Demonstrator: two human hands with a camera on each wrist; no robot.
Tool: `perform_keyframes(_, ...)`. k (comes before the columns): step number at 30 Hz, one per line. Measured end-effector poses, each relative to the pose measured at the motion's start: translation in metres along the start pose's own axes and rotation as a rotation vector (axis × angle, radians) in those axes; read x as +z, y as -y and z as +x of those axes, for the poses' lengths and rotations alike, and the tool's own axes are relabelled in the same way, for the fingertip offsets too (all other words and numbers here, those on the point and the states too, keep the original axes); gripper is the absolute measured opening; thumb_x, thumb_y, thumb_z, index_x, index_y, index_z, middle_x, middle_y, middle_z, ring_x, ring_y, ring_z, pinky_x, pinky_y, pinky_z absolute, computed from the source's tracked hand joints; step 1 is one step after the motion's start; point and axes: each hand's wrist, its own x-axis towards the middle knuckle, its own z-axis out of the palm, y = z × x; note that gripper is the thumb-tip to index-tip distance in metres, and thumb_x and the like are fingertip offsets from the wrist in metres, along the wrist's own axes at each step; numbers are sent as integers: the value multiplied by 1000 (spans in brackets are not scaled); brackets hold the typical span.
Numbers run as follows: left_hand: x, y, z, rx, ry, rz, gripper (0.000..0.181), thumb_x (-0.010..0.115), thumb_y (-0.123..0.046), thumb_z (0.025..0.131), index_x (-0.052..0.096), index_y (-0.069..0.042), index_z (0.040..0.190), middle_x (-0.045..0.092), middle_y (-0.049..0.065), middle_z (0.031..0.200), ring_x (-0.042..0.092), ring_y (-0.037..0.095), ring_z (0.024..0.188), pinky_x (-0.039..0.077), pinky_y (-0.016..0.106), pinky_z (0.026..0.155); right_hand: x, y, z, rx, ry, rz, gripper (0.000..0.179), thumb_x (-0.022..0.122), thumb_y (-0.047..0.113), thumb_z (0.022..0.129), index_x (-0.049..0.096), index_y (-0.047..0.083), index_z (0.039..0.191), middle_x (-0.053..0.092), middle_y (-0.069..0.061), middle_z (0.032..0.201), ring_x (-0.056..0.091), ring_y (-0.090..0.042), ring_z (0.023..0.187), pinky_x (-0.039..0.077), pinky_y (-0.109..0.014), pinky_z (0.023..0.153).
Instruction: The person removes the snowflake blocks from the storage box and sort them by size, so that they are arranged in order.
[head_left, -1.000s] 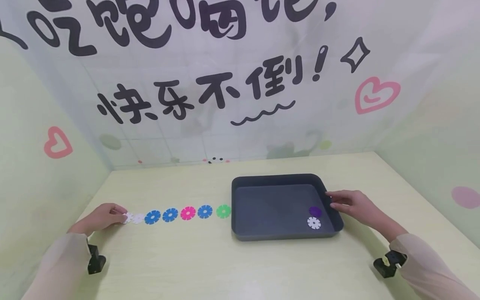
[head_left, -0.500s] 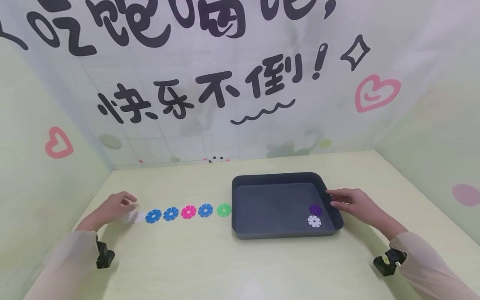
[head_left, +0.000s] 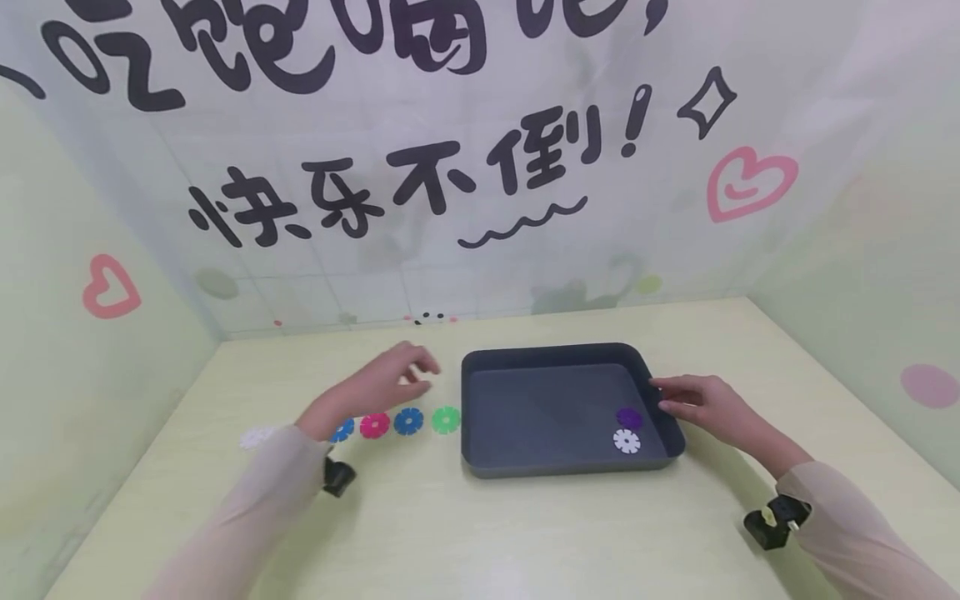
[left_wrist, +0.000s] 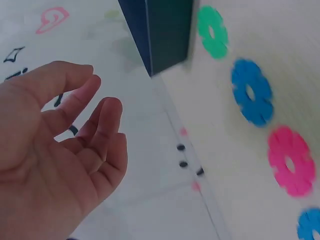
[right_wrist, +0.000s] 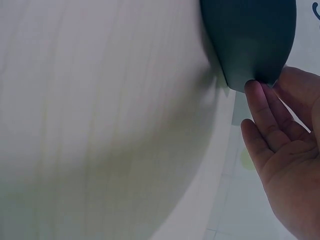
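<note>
My left hand [head_left: 390, 382], fingers loosely bent and holding nothing, hovers above the table just left of a dark grey tray [head_left: 540, 477]. With thumb and fingers, my right hand [head_left: 708, 408] holds the tray by its right wall; the right wrist view shows the fingertips [right_wrist: 256, 90] on the tray's outside [right_wrist: 250, 40]. Inside the tray lie a purple notched disc [head_left: 628, 418] and a white one [head_left: 627, 442]. Beneath and beside my left forearm runs a row of notched plastic discs: green [head_left: 446, 420], blue [head_left: 408, 422], pink [head_left: 374, 425], another blue [head_left: 343, 429] and white [head_left: 255, 437]. The sleeve hides part of the row.
The pale wooden table [head_left: 510, 542] meets a printed cloth backdrop [head_left: 420, 275] at the back, with cloth walls at both sides. A black wrist mount [head_left: 339, 477] hangs under my left wrist, another [head_left: 772, 523] under the right.
My left hand has let go of the white disc at the row's left end, lifted, and moved right toward the tray. My right hand has stayed at the tray.
</note>
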Motion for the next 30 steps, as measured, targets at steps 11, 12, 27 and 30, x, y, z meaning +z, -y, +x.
perform_keyframes(11, 54, -65, 92, 147, 308, 120, 20, 57, -13, 90, 59, -7, 109, 59, -1, 93, 54, 10, 83, 44, 23, 72, 1, -3, -1, 35, -3, 23, 38, 64, 6, 84, 55, -13, 116, 59, -27, 109, 63, -18, 92, 49, -22, 72)
perform_keyframes(12, 58, -69, 99, 154, 326, 137, 20, 58, -13, 89, 60, -8, 108, 58, -1, 92, 54, 9, 82, 43, 22, 71, 1, -3, -1, 40, -5, 25, 38, 64, 6, 85, 55, -12, 116, 59, -27, 109, 63, -18, 93, 49, -21, 72)
perform_keyframes(27, 118, -118, 171, 280, 583, 165, 33, 70, -3, 78, 63, -11, 109, 59, -2, 107, 54, 9, 94, 42, 14, 74, -3, -2, 0, 11, -8, 59, 37, 63, 3, 85, 54, -14, 116, 59, -28, 109, 61, -35, 94, 50, -23, 72)
perform_keyframes(30, 129, -120, 177, 297, 612, 169, 34, 71, -3, 77, 64, -12, 109, 60, -4, 103, 54, 8, 92, 40, 13, 75, -2, -3, 1, 5, 5, 67, 37, 63, 3, 85, 54, -14, 116, 59, -28, 108, 61, -37, 94, 50, -24, 72)
